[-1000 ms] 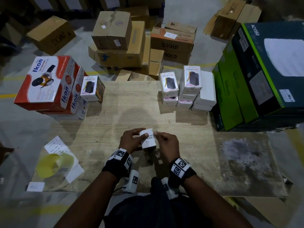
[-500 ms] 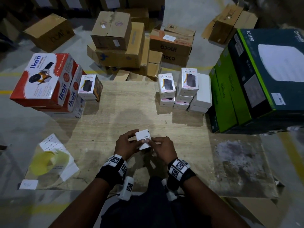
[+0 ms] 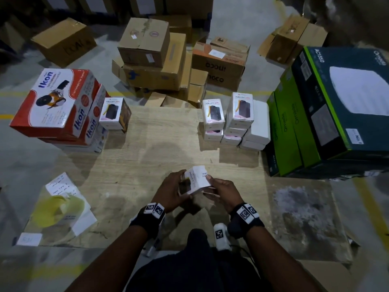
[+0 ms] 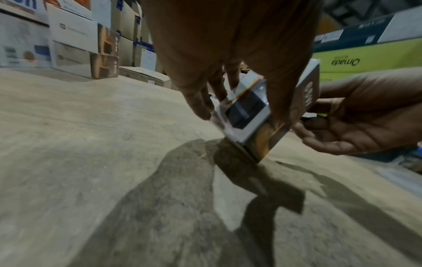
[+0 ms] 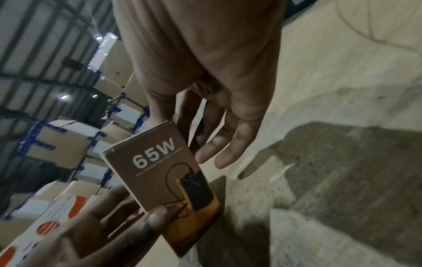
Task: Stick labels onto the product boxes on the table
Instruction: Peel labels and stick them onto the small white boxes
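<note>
White label (image 3: 201, 179) is now lying across the top of a small power bank box (image 3: 190, 182), which is the big change from a second ago. Back then all I could see between the hands was the loose sticker held up flat over the table, no box showing under it. Now the box is tipped up in the grip, "HALLEY" lettering visible on its side, and the label wraps over its upper face. So I'd say the stick-down is happening right now, and this box is close to done, pending a good press.

Left hand (image 3: 171, 191) has its fingers curled round the box from the left side; on the left wrist cam the bottom corner of the box looks like it's touching or just above the wooden table (image 3: 147, 165), can't tell which. Right hand (image 3: 224, 191) is on the other side, forefinger laid on the label's right edge, pressing it down. On the right wrist cam its other fingers hang fairly straight and loose beside the brown "65W" face, not wrapped round anything.

Further out, the rest of the stack of Halley boxes (image 3: 229, 121) sits at the far edge of the table, well apart from the hands, with one single box (image 3: 112, 114) off to the left beside the red Ikon cartons (image 3: 56, 106). Backing sheets (image 3: 63, 205) lie near my left elbow.
</note>
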`<state>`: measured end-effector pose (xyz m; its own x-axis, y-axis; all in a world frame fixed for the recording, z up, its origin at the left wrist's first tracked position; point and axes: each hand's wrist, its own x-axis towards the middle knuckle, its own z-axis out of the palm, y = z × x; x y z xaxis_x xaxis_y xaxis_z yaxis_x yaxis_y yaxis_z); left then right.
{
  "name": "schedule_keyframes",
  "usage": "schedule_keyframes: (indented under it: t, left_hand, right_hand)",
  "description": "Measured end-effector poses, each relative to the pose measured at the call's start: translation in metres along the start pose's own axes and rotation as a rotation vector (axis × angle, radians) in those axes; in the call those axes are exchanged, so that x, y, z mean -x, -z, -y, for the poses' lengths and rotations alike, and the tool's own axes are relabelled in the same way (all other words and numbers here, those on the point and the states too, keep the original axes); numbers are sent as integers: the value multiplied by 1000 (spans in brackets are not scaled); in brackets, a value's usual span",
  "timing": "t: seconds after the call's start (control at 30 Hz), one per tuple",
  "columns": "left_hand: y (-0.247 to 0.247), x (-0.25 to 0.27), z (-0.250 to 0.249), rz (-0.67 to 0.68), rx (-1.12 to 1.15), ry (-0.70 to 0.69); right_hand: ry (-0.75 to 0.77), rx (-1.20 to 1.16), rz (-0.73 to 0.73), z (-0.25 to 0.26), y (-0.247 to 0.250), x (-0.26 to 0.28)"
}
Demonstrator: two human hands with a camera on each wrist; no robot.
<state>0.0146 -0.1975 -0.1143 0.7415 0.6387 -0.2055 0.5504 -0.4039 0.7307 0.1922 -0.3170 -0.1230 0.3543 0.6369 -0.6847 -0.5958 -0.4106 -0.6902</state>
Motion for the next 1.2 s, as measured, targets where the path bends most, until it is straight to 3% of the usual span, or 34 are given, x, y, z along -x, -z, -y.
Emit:
schedule_keyframes:
  t: [0.1,0.2,0.33,0.47,0.6,0.7,1.0,1.1,1.2]
  left_hand:
    - [3,-11,3,-33,-73,10]
    - [29,-18,7,-229,-93,138]
    - [102,-38,12,-546,-61,348]
    - [183,-81,13,-698,-192,479]
    - [228,-123,24,-638,-422,520]
    - [240,-145,44,-637,-473,574]
    - [252,-165,65,-605,-752,565]
    - [245,-155,55,-685,-697,491]
    - [229,-136,41,-784,-584,362]
  right_hand:
    - [-28,-58,-83,-1,10,-4]
    - [10,11,-147,-6,21,-9]
    - [98,130,-170,2,19,-11]
    - [191,231,-127,26,3,-15]
    - [332,340,-92,58,-19,-18]
    - [479,456,-107,78,-27,-24]
    - [831,738,-310,145,-54,-48]
    - [795,1037,-423,161,-64,-78]
    - [612,1264,-498,178,-80,-102]
